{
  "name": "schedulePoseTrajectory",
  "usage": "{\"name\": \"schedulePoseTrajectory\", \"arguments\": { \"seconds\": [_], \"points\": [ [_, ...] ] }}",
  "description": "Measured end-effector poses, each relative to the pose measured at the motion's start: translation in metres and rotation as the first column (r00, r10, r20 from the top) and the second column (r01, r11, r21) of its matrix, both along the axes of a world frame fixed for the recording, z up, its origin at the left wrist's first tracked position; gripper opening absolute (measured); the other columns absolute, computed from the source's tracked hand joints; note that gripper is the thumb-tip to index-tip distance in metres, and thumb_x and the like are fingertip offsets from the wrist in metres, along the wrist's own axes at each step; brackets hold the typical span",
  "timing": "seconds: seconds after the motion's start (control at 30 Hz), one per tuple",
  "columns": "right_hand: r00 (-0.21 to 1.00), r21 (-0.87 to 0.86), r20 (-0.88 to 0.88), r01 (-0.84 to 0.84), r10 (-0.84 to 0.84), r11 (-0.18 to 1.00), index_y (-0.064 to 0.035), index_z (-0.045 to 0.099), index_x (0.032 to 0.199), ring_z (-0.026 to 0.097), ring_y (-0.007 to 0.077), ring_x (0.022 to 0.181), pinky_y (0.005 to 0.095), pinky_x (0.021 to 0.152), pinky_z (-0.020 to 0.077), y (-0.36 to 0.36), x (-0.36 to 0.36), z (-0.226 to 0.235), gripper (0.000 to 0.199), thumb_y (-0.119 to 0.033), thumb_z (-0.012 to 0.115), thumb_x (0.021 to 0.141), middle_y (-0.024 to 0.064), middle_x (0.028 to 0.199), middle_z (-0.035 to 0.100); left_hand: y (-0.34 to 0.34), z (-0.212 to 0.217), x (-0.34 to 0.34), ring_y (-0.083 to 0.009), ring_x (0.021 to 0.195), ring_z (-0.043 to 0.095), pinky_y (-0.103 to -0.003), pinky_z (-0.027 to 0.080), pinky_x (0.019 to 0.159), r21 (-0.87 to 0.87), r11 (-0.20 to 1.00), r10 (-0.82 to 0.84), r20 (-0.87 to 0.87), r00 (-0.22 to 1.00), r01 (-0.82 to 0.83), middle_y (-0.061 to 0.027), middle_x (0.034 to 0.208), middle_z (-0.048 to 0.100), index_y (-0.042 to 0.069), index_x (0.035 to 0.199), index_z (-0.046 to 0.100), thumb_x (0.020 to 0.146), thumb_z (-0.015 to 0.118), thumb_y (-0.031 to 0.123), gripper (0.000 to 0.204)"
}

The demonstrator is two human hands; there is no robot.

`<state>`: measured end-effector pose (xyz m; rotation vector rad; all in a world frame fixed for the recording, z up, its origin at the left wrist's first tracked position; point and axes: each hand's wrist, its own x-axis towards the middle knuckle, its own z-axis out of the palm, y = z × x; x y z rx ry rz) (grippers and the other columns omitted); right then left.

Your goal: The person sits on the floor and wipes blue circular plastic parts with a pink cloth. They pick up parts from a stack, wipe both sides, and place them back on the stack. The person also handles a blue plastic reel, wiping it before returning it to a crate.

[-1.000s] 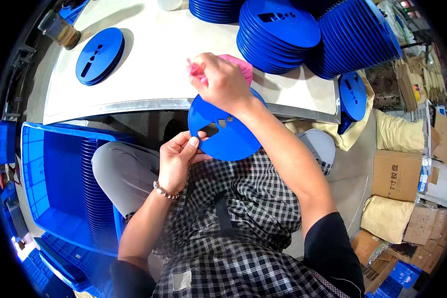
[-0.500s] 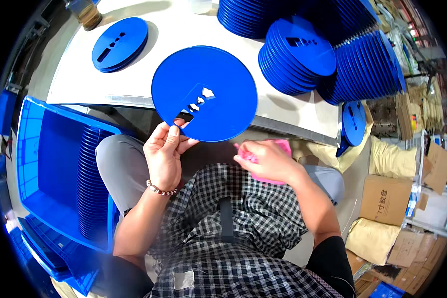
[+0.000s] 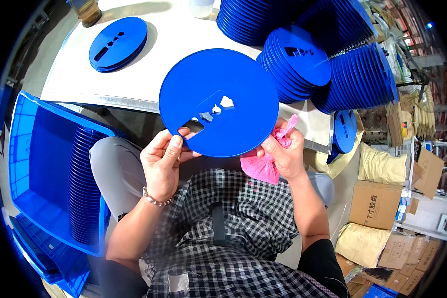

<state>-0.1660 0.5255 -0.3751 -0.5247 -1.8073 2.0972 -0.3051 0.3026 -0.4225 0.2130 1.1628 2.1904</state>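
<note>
A round blue plastic reel [image 3: 223, 79] with cut-out slots and a small centre hole is held up in front of me, its flat face toward me. My left hand [image 3: 163, 161] pinches its lower left rim beside the long slot, thumb on the near face. At the lower right rim, my right hand [image 3: 286, 154] is closed on a bunched pink cloth [image 3: 263, 170]. Its thumb touches the reel's edge, and its other fingers are partly hidden behind the reel and the cloth.
Beyond the reel is a white table [image 3: 174, 30] with a short pile of reels [image 3: 119, 42] at left and tall stacks [image 3: 300, 62] at right. A blue crate [image 3: 49, 149] holding a row of reels stands to my left. Cardboard boxes [image 3: 375, 203] sit at right.
My right hand has moved up and right with the pink cloth and now meets the reel's lower right rim. The reel is slightly nearer and to the right, still in my left hand.
</note>
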Motion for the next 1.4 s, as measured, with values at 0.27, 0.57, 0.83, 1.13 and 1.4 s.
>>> {"name": "schedulePoseTrajectory", "arguments": {
  "seconds": [0.27, 0.57, 0.83, 1.13, 1.4],
  "points": [
    [1.0, -0.047, 0.008, 0.026, -0.025, 0.999, 0.0015, 0.062, 0.107, 0.063, 0.0089, 0.068, 0.0231, 0.061, 0.0535, 0.002, 0.001, -0.005, 0.017, -0.008, 0.069, 0.094, 0.0059, 0.086, 0.067, 0.0, 0.0, 0.001, -0.0201, 0.091, 0.072, -0.039, 0.065, 0.077, 0.022, 1.0, -0.006, -0.005, 1.0, 0.006, -0.0129, 0.108, 0.071, -0.003, 0.118, 0.065, 0.101, 0.06, 0.014, 0.025],
    [1.0, 0.022, 0.016, 0.011, -0.012, 1.0, 0.0031, 0.063, 0.11, 0.064, 0.0089, 0.07, 0.0226, 0.061, 0.0547, 0.001, -0.001, -0.002, 0.02, -0.009, 0.068, 0.095, 0.0058, 0.087, 0.067, -0.001, 0.001, 0.001, -0.0191, 0.092, 0.072, -0.038, 0.065, 0.076, 0.023, 1.0, -0.01, 0.013, 1.0, 0.01, -0.0119, 0.109, 0.071, -0.003, 0.118, 0.065, 0.101, 0.06, 0.014, 0.024],
    [1.0, 0.086, -0.022, -0.016, 0.018, 0.996, 0.0038, 0.063, 0.112, 0.064, 0.0083, 0.072, 0.0229, 0.064, 0.0555, 0.0, 0.005, -0.004, 0.02, -0.007, 0.067, 0.095, 0.0059, 0.09, 0.068, 0.0, -0.002, -0.001, -0.0184, 0.089, 0.072, -0.037, 0.064, 0.077, 0.006, 1.0, -0.029, 0.06, 0.998, 0.029, -0.0117, 0.108, 0.071, -0.002, 0.118, 0.065, 0.101, 0.06, 0.014, 0.024],
    [1.0, 0.076, -0.016, -0.017, 0.018, 0.997, 0.0031, 0.063, 0.113, 0.063, 0.0077, 0.071, 0.0228, 0.064, 0.0537, -0.001, 0.004, -0.004, 0.021, -0.006, 0.068, 0.095, 0.0048, 0.089, 0.067, 0.001, -0.003, 0.0, -0.0192, 0.091, 0.072, -0.036, 0.064, 0.076, 0.02, 1.0, 0.005, 0.026, 1.0, -0.006, -0.012, 0.108, 0.071, -0.003, 0.119, 0.065, 0.101, 0.059, 0.013, 0.024],
    [0.995, 0.059, -0.102, -0.005, 0.011, 0.998, 0.0055, 0.06, 0.12, 0.063, 0.0085, 0.072, 0.0223, 0.062, 0.0534, 0.005, -0.002, 0.003, 0.031, -0.006, 0.064, 0.092, 0.0067, 0.089, 0.067, 0.0, -0.001, 0.003, -0.019, 0.092, 0.071, -0.036, 0.063, 0.076, -0.029, 0.999, 0.043, -0.073, 0.996, -0.045, -0.0123, 0.107, 0.071, -0.003, 0.118, 0.066, 0.102, 0.059, 0.013, 0.024]
  ]
}}
